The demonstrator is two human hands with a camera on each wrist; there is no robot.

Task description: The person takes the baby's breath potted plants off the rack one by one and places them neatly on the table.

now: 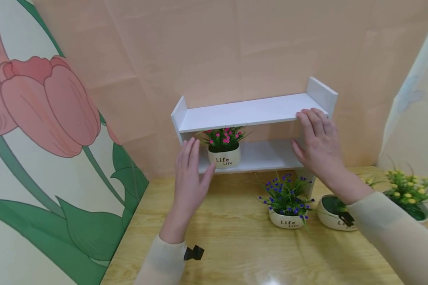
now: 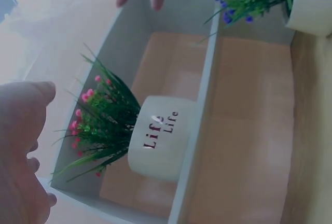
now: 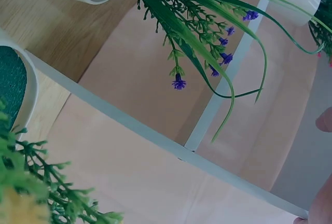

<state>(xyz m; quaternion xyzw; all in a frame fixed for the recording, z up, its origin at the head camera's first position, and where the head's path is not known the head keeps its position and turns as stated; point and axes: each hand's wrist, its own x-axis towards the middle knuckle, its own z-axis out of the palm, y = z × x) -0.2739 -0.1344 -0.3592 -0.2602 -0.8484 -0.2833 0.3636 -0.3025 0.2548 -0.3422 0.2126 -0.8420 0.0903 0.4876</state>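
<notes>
A white two-tier shelf (image 1: 249, 113) stands against the back wall. My left hand (image 1: 190, 174), fingers straight and thumb apart, is in front of its left end. Beside that hand, a white "Life" pot with pink flowers (image 1: 224, 156) sits on the lower board (image 1: 267, 155); the left wrist view shows the pot (image 2: 162, 138) upright on it. My right hand (image 1: 321, 142) is at the right end of the upper board, its loosely bent fingers at the front edge. In the right wrist view, fingertips (image 3: 324, 120) show near the side panel (image 3: 124, 119). Neither hand holds a pot.
On the wooden table (image 1: 221, 221), a pot with purple flowers (image 1: 288, 219) stands before the shelf's right end. Farther right are another white pot (image 1: 331, 215), partly behind my right forearm, and a plant with yellow flowers (image 1: 410, 192). A tulip-painted wall (image 1: 50, 103) borders the left.
</notes>
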